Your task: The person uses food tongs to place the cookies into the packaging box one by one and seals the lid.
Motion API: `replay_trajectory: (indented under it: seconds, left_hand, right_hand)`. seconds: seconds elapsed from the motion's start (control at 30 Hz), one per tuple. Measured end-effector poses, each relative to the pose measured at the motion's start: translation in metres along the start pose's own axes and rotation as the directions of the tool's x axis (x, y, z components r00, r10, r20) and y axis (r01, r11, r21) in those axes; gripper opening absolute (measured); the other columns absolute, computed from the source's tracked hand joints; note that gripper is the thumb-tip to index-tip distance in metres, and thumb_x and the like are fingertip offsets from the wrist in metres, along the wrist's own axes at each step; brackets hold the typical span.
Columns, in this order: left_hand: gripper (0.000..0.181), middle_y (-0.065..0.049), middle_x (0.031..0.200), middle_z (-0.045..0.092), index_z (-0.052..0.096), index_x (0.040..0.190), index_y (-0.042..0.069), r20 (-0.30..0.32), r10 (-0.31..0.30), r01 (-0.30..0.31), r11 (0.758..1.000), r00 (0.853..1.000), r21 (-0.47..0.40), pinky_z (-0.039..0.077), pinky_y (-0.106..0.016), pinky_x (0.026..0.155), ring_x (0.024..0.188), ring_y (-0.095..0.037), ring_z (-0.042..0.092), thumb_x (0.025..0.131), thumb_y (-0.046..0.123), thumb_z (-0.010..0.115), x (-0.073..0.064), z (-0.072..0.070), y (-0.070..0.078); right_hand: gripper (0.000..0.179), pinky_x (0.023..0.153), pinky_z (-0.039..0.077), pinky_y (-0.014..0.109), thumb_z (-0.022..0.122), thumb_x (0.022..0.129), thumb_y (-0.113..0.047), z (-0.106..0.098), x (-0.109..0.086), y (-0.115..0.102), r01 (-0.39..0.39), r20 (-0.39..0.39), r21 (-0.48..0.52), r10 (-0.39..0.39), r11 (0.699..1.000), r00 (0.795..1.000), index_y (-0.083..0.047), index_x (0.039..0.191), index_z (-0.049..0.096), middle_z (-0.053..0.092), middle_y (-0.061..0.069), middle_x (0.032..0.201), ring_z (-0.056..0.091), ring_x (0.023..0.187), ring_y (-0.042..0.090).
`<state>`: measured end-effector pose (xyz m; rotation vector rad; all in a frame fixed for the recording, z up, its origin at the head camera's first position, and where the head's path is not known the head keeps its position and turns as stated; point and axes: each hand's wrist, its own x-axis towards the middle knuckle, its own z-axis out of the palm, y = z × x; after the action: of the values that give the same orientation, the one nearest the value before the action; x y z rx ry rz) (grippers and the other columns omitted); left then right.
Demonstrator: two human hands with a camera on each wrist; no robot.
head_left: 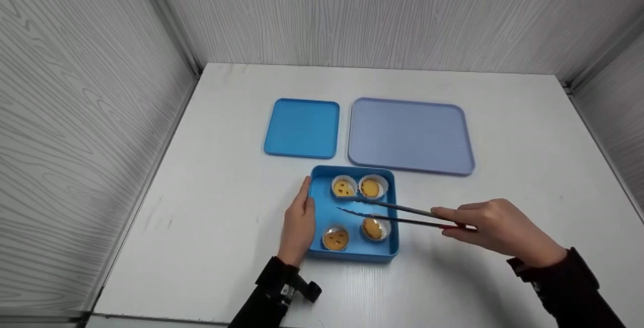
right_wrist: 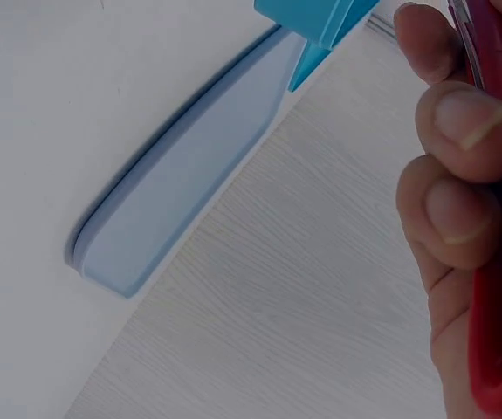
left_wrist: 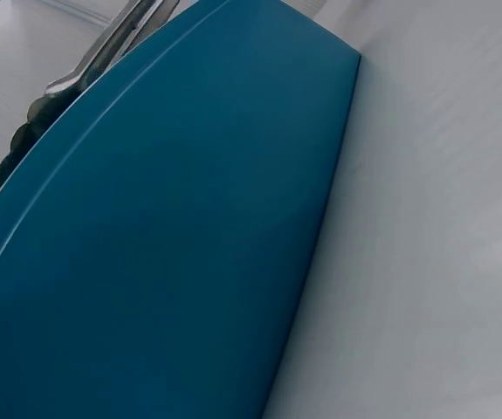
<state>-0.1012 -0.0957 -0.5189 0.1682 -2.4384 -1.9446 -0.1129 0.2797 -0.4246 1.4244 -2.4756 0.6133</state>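
Note:
A blue square box (head_left: 334, 217) stands before me with small yellow cookies in paper cups inside it. Two of the cups, one with a cookie (head_left: 343, 187) and one with a cookie (head_left: 371, 187), sit at its far side. Nearer me lie a cookie (head_left: 335, 239) at left and a cookie (head_left: 373, 228) at right. My left hand (head_left: 298, 225) rests along the box's left wall, fingers straight and thumb at the rim. Tongs (head_left: 407, 210) with red handles are held in my right hand (head_left: 495, 225). Their dark tips are apart over the box, with nothing between them.
Behind the box lie a flat blue tray (head_left: 303, 128) at left and a larger lavender tray (head_left: 410, 136) at right. The white table (head_left: 211, 207) is bounded by grey wood-grain panels (head_left: 352, 16) at the back and both sides.

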Motion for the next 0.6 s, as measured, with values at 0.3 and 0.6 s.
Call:
replay_trajectory:
  seconds: [0.3,0.6]
  left_hand:
    - [0.052,-0.005,0.167,0.028,0.027,0.162,0.01,0.006,0.027,-0.027,1.0,1.0,-0.014,0.025,-0.043,0.125,0.155,-0.02,0.023,0.112,0.014,0.037,-0.002,0.0,0.001]
    - [0.052,-0.004,0.167,0.028,0.027,0.162,0.011,0.007,0.014,-0.014,1.0,1.0,0.003,0.026,-0.041,0.125,0.155,-0.019,0.023,0.111,0.012,0.037,0.0,0.0,0.0]
  right_hand:
    - [0.058,0.051,0.034,0.011,0.091,0.067,-0.001,-0.01,-0.022,0.018,-0.2,-0.209,-0.051,0.185,0.979,0.96,-0.009,0.122,0.076,0.063,-0.013,0.072,0.045,0.06,-0.002]
    - [0.042,0.049,0.035,0.017,0.087,0.08,-0.01,-0.002,-0.043,0.043,-0.583,-0.349,-0.069,0.528,0.81,0.774,-0.008,0.119,0.073,0.059,0.0,0.066,0.043,0.056,0.008]
